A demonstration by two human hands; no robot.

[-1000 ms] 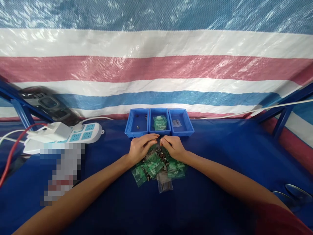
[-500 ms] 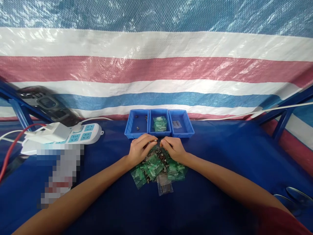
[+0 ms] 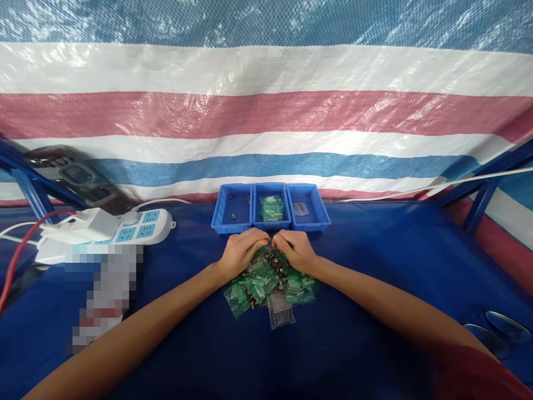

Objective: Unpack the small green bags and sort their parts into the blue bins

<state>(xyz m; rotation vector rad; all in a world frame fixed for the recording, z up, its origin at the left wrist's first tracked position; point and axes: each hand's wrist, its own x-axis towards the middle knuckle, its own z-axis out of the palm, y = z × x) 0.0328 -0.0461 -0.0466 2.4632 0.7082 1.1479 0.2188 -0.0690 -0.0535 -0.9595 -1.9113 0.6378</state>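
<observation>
On the tabletop (image 3: 353, 350), a clear bag (image 3: 282, 315) lies at the pile's six o'clock. Green bags (image 3: 261, 279) and metal parts (image 3: 275, 265) form the pile. The left hand (image 3: 242, 254) is at ten o'clock, the right hand (image 3: 297, 251) at one, fingers curled; whether clamped on anything, I cannot tell. Bins (image 3: 271, 225) stand beyond, at twelve.

You have a loose heap of small dark metal parts (image 3: 276, 265) lying in front of you on the tabletop (image 3: 375, 239). Two overlapping green bags (image 3: 259, 282) of pale, slim pieces spread over its left front, the outer one slanting toward you. Another green bag (image 3: 300, 289) lies flat at your right. Nearest you, a clear bag (image 3: 281, 312) sticks out, thin pieces showing at its near end.
</observation>
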